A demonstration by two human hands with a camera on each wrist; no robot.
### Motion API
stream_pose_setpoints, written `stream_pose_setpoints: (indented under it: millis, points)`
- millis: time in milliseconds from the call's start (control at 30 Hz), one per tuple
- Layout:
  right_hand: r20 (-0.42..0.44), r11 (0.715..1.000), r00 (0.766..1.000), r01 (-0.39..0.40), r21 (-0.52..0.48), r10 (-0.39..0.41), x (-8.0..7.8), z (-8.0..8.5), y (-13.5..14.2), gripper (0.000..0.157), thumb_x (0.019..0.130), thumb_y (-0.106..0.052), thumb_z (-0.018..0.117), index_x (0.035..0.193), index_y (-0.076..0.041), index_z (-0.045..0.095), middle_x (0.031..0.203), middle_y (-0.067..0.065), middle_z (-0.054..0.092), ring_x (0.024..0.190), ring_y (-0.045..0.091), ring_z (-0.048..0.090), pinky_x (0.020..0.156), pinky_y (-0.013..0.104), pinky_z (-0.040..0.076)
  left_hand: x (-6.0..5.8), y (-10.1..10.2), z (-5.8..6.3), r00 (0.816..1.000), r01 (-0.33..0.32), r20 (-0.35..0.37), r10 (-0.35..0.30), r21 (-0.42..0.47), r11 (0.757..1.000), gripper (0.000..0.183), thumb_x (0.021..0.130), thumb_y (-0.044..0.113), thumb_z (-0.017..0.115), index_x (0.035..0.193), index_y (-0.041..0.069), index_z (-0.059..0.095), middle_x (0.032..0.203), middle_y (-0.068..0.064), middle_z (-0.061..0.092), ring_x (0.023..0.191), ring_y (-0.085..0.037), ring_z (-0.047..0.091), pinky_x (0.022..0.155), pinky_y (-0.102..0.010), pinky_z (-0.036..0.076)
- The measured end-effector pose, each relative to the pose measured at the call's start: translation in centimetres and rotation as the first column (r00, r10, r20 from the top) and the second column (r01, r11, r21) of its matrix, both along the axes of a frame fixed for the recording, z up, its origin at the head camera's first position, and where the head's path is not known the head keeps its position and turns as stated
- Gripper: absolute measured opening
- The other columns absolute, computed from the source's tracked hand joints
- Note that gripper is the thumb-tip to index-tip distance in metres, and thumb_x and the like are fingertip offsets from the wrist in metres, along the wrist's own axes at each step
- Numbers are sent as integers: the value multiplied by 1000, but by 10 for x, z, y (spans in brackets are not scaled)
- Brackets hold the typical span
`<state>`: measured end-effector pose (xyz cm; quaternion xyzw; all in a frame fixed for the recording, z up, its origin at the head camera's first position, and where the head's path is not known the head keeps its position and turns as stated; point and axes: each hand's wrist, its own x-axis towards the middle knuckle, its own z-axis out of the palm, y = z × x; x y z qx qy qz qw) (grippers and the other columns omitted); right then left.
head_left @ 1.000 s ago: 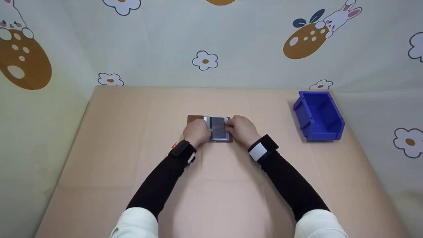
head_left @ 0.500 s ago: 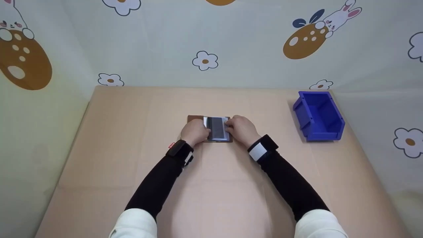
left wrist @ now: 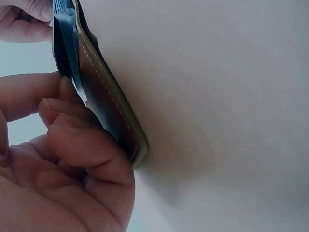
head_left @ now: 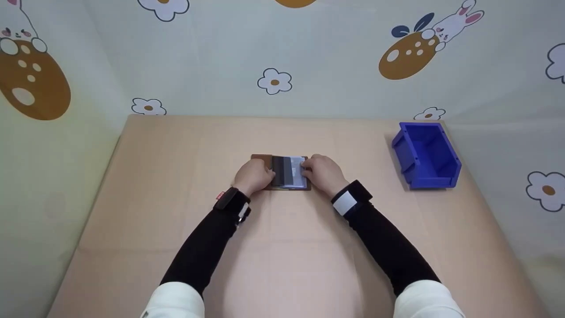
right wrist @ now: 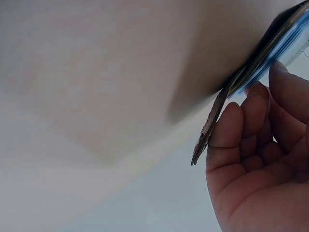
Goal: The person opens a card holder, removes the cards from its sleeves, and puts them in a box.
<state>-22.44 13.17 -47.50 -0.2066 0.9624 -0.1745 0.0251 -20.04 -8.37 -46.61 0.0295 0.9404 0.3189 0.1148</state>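
Note:
A brown card holder [head_left: 261, 157] lies spread on the table, its stitched cover edge [left wrist: 110, 94] visible in the left wrist view. Clear plastic sleeves [head_left: 299, 177] make up its right part. A dark grey card [head_left: 278, 171] sticks out leftward from a sleeve, and its paler right strip shows through the plastic. My left hand [head_left: 253, 177] pinches the card's left edge between thumb and curled fingers. At the other side, my right hand [head_left: 325, 174] pinches the right edge of the sleeves, with the thumb on top in the right wrist view. Fingertips partly hide both edges.
A blue plastic bin [head_left: 426, 155] stands at the table's right rear. The beige tabletop [head_left: 176, 150] ends at a patterned curtain [head_left: 220, 62] behind and on both sides.
My left hand has moved left, sliding the dark card partway out of its clear sleeve. More of the bare dark card shows now. The right hand has stayed in place.

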Motion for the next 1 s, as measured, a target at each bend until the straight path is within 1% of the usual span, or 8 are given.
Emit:
stream_pose_setpoints:
  millis: [100,267,467,600,733,900,1000]
  points:
    - [7,1000,1000,1,2,-1,0,1,0,27,90,-13,73,116,-4,73,100,13,68,93,28,65,83,39,51,1,-4,1,1000,22,-4,-21,10,1000,49,94,20,60,51,16,36,50,6,31,49,-14,34,56,-29,31]
    - [3,1000,1000,4,6,-4,0,0,-1,27,90,-14,73,116,-5,73,99,13,68,91,27,65,81,40,50,1,-10,3,1000,30,7,-31,29,999,49,94,20,60,51,16,37,49,6,31,47,-13,34,55,-28,30]
    - [7,1000,1000,7,10,-7,0,0,0,26,90,-13,73,115,-5,73,99,12,68,91,27,65,81,40,50,1,-15,3,1000,19,0,-19,71,997,47,93,19,59,51,16,39,48,7,32,46,-12,34,52,-28,28]
    - [14,1000,1000,10,14,-10,0,1,-1,26,90,-13,73,115,-5,73,99,12,68,90,27,64,81,40,50,2,-18,5,1000,6,6,-7,105,994,44,92,18,58,51,16,40,49,6,34,47,-13,36,53,-28,29]
    - [24,1000,1000,17,16,-17,0,1,-1,26,90,-13,73,115,-5,73,98,12,67,89,26,64,81,40,50,2,-21,7,1000,-2,-10,3,130,992,40,89,16,57,51,16,42,49,6,36,49,-14,39,54,-28,30]
    - [12,1000,1000,9,13,-9,0,0,0,26,90,-13,72,115,-5,73,99,12,68,90,27,65,81,40,50,2,-25,11,1000,-4,-21,8,173,985,39,88,17,58,51,17,45,50,7,39,50,-13,41,53,-26,31]
    - [-3,1000,1000,-6,12,6,0,-1,0,26,90,-13,72,115,-5,73,99,13,68,91,28,65,82,40,51,3,-27,15,1000,-5,-16,8,199,980,41,89,17,58,51,17,42,50,7,37,48,-12,39,50,-25,30]
